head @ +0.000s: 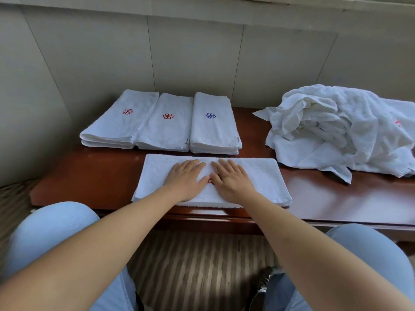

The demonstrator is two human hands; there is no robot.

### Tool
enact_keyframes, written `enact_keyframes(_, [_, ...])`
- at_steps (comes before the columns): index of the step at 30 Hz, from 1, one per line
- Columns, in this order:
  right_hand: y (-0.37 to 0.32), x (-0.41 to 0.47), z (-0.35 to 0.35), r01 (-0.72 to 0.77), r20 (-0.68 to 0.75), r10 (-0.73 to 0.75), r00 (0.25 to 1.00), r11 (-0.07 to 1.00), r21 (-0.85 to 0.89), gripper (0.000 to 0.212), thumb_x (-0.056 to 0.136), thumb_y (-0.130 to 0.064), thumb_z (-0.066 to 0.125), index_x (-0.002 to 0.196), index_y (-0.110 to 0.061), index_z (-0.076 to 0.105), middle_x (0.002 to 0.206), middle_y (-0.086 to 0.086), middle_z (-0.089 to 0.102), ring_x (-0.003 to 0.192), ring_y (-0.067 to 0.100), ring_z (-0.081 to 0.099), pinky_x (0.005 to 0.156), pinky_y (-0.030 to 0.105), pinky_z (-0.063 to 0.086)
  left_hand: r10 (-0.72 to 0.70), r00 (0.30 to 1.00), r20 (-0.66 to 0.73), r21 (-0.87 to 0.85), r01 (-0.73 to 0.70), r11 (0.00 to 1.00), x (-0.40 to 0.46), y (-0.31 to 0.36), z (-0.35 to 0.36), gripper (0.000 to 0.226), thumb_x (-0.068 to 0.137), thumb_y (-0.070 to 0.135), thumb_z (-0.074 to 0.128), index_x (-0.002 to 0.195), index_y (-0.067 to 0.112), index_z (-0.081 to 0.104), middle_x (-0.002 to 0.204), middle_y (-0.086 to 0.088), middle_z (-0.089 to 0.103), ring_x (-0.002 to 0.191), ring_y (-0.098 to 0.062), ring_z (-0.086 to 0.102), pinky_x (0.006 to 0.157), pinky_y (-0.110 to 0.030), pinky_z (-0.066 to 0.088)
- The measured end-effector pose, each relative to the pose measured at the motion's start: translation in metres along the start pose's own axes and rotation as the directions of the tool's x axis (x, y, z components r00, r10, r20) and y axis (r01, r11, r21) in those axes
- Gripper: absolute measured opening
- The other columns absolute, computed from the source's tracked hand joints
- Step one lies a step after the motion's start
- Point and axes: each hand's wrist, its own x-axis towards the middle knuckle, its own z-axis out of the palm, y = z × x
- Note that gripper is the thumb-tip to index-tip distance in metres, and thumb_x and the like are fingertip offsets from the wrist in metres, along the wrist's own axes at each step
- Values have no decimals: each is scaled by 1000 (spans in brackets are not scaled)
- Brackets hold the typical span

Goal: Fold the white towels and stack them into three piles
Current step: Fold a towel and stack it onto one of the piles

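3 piles point(167, 122), 2 hands point(186, 178) flat.

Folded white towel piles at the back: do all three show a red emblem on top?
No: the right pile shows a blue emblem; the other two show red.

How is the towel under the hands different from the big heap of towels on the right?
The towel under the hands is folded flat into a neat strip; the heap is crumpled and unfolded. The towel lies low on the table near its front edge; the heap stands tall, farther back. Left hand and right hand press the towel; nothing touches the heap. Both are white.
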Motion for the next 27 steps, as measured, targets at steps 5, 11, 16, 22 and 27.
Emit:
enact_keyframes(5, [36,-2,-10,-115,22,116,993,993,-26,65,102,-64,10,162,-41,6,172,-4,0,158,20,-5,126,43,-3,-52,996,78,45,49,998,-6,-45,-8,69,100,70,12,162,40,9,171,9,0,157,-18,-2,127,-45,1])
enact_keyframes(11, [84,-28,-25,-364,-19,364,931,931,-19,66,99,-62,10,161,-40,9,171,-3,0,157,22,1,125,47,8,-317,941,120,9,318,948,-21,-62,-15,78,88,86,8,158,52,4,170,15,-7,156,-34,-11,124,-52,-1])
enact_keyframes(16, [88,-43,-36,-380,92,378,921,925,-4,66,100,-63,14,162,-40,4,171,-3,-10,157,27,5,125,49,10,-379,899,218,58,376,925,-24,-50,-27,82,85,88,4,158,50,-5,169,10,-16,152,-43,-19,120,-62,-6])
enact_keyframes(22, [107,-39,-66,-298,187,285,940,953,45,66,102,-59,38,160,-36,20,171,-2,4,151,32,25,120,47,28,-124,973,195,74,112,991,2,5,-31,62,102,66,18,160,44,14,172,3,1,157,-26,-5,124,-54,2])
enact_keyframes(27, [138,-33,-89,-205,180,174,968,963,175,48,93,-49,65,138,-41,53,153,-8,40,128,18,50,101,32,41,79,977,200,-29,-75,997,36,80,-18,55,102,63,28,155,48,27,170,4,11,156,-22,3,125,-50,6])
